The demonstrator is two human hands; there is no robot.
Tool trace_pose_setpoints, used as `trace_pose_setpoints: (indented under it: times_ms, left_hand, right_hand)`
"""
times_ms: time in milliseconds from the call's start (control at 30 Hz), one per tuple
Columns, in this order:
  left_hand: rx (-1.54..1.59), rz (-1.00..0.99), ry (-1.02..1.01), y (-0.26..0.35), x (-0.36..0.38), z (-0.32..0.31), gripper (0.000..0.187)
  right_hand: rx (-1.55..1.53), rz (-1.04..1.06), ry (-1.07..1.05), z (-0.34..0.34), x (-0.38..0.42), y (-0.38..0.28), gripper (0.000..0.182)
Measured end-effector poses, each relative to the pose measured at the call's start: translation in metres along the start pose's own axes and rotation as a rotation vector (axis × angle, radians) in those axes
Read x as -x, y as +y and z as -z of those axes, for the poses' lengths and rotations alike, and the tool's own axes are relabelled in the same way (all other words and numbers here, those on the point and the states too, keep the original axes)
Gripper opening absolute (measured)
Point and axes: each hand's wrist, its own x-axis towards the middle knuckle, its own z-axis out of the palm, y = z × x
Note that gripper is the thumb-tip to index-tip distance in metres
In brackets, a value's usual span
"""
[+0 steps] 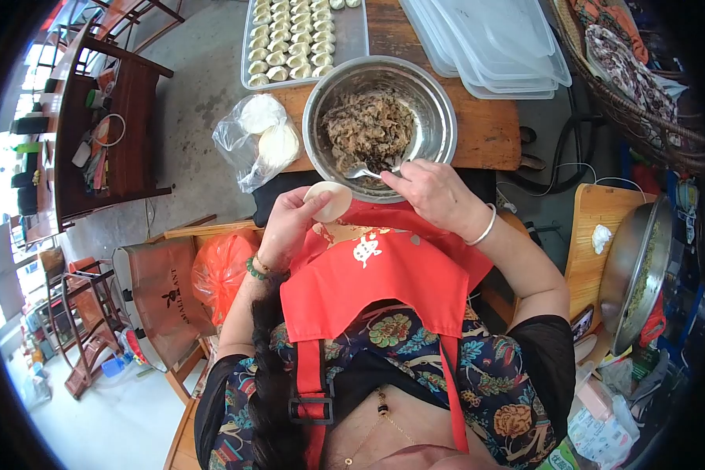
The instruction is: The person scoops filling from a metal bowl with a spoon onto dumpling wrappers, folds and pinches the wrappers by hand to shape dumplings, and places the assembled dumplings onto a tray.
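A round, pale dough wrapper (333, 202) lies in my left hand (291, 221), pinched at its edge between thumb and fingers. My right hand (439, 196) grips a metal spoon (362, 171), whose bowl end touches the near side of the brown filling (370, 125). That filling sits in a large steel bowl (445, 125) on the wooden table. Left of the bowl, a clear plastic bag (233, 151) holds round wrappers (278, 146). Beyond it, rows of folded dumplings (299, 47) rest in a translucent tray (352, 39).
Translucent plastic lids or trays (501, 47) are stacked at the table's (493, 129) back right. A wicker basket (642, 117) with cloth stands at the upper right. Another steel bowl (634, 274) leans over a wooden board at right. A red plastic bag (227, 270) is at left.
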Motion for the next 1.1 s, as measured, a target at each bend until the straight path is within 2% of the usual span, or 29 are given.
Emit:
trace_pose_setpoints:
  times_ms: [233,567,733,967,1100]
  left_hand:
    - [0.076,-0.021,0.047,-0.002,0.000,-0.003,0.025]
    - [0.194,-0.070,0.073,0.002,-0.005,-0.010,0.027]
    - [0.167,-0.146,0.104,0.004,-0.010,0.002,0.026]
    - [0.194,-0.150,0.166,0.007,-0.015,0.008,0.021]
    - [0.198,-0.154,0.161,0.007,-0.014,0.008,0.021]
  right_hand:
    - [0.005,-0.037,-0.152,0.029,0.009,0.011,0.020]
    - [0.000,-0.087,-0.195,0.047,0.027,0.026,0.015]
    - [-0.016,-0.101,-0.117,0.050,0.026,0.037,0.016]
    - [-0.017,-0.138,-0.162,0.027,0.027,0.046,0.019]
    - [-0.072,-0.130,-0.184,0.030,0.033,0.046,0.015]
